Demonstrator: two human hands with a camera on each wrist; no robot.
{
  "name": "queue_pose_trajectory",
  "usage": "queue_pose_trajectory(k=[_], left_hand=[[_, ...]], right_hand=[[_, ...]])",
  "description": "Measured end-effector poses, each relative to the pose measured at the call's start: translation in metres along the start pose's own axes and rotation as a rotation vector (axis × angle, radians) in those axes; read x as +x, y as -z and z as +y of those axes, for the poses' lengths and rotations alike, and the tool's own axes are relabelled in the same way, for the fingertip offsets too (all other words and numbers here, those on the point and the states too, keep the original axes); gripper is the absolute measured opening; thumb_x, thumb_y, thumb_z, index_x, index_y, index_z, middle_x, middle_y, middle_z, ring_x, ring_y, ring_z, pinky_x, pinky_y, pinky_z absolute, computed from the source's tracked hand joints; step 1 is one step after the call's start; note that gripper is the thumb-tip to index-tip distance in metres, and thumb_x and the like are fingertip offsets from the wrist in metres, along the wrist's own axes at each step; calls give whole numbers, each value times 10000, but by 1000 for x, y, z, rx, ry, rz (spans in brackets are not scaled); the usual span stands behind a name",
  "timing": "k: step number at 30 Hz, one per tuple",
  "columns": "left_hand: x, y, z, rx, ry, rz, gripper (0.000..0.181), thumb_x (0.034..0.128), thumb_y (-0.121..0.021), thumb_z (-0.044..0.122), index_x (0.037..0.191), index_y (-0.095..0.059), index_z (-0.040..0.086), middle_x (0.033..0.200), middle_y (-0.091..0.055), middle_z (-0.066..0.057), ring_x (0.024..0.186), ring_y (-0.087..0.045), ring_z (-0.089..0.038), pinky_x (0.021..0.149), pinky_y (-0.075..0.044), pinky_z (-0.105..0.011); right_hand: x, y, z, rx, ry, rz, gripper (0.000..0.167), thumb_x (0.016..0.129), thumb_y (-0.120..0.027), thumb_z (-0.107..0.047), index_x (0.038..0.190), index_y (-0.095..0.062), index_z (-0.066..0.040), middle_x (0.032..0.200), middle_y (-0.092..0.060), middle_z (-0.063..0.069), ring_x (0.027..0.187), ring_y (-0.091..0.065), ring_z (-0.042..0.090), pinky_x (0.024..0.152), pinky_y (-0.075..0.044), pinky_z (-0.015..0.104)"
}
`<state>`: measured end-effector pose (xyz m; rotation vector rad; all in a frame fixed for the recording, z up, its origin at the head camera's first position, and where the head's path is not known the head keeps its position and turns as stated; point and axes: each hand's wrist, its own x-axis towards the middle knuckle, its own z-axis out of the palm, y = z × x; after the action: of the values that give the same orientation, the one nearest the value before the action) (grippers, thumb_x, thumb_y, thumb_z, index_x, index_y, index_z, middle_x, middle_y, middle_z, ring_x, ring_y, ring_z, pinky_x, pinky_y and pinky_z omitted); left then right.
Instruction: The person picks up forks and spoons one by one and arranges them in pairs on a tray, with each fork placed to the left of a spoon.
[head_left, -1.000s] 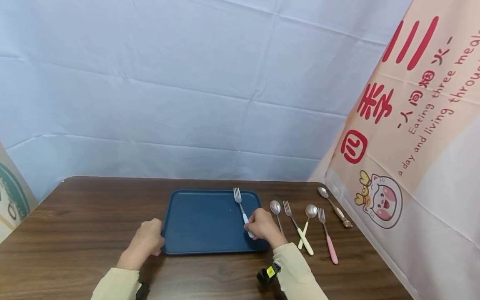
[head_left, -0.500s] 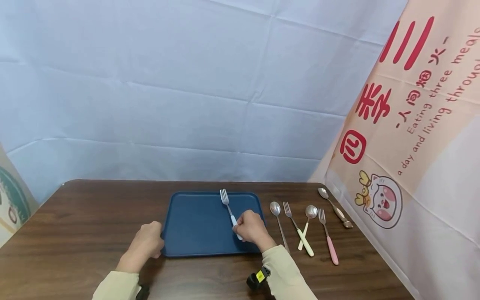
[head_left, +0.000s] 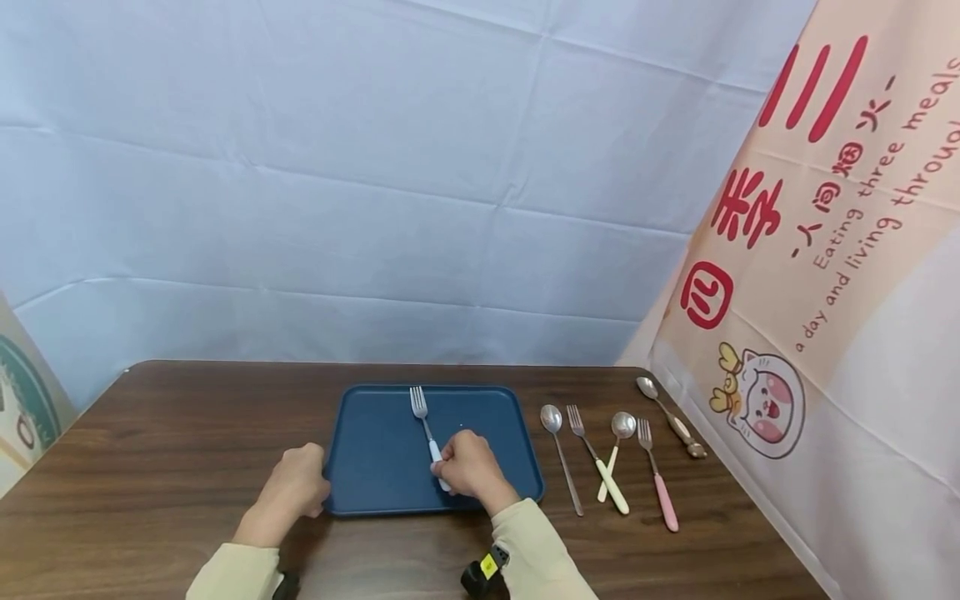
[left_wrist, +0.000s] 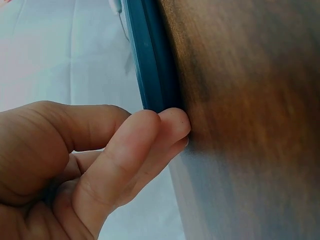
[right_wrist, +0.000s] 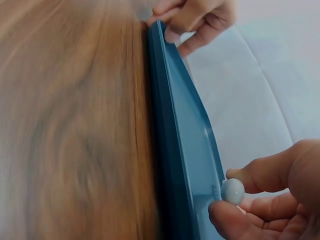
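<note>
A dark blue tray (head_left: 386,467) lies on the brown wooden table. My left hand (head_left: 295,482) pinches its left rim near the front corner; the left wrist view shows thumb and fingertips meeting at the tray edge (left_wrist: 152,60). Over the middle of the tray, my right hand (head_left: 471,463) pinches the pale blue handle of a fork (head_left: 426,425), whose metal tines point toward the back. From the right wrist, the rounded handle end (right_wrist: 233,191) shows between thumb and finger, close above the tray floor. Whether the fork touches the tray, I cannot tell.
Right of the tray lie a metal spoon (head_left: 561,458), a fork with a pale green handle (head_left: 611,485) crossing a cream-handled spoon (head_left: 623,425), a pink-handled fork (head_left: 664,500) and a spoon with a decorated handle (head_left: 678,427). White cloth (head_left: 337,208) hangs behind the table.
My right hand has carried the fork leftward, from the tray's right side to its middle. The left hand stays at the left rim, and the tray keeps its place.
</note>
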<state>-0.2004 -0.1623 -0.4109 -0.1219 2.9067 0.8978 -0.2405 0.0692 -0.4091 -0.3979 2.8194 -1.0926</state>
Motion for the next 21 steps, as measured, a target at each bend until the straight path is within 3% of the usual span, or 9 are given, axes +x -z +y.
queue_pose_trajectory(k=[7,13,21], left_hand=[[0,0,2,-4,-25,7,101,744,-506,-124,747,-505,-23,552,-440,-86,413,-405,-121,413,-341,-244],[1,-1,1,-2,-36,6,103,755,-504,-127,840,-531,-76,577,-455,-98,417,-418,-123,417,-349,-244],[1,-1,0,25,-9,5,118,751,-522,-131,865,-537,-103,602,-482,-119,421,-436,-130,413,-355,-240]], right_hand=[[4,-14,-12,35,2,-5,217,815,-685,-57,611,-610,-48,565,-549,20,448,-553,126,465,-455,279],[8,-26,-19,57,-3,-8,170,817,-689,-65,658,-637,-39,591,-566,20,460,-563,124,471,-459,272],[10,-36,-30,67,19,-15,154,829,-686,-92,688,-654,-38,578,-566,8,469,-559,113,479,-448,274]])
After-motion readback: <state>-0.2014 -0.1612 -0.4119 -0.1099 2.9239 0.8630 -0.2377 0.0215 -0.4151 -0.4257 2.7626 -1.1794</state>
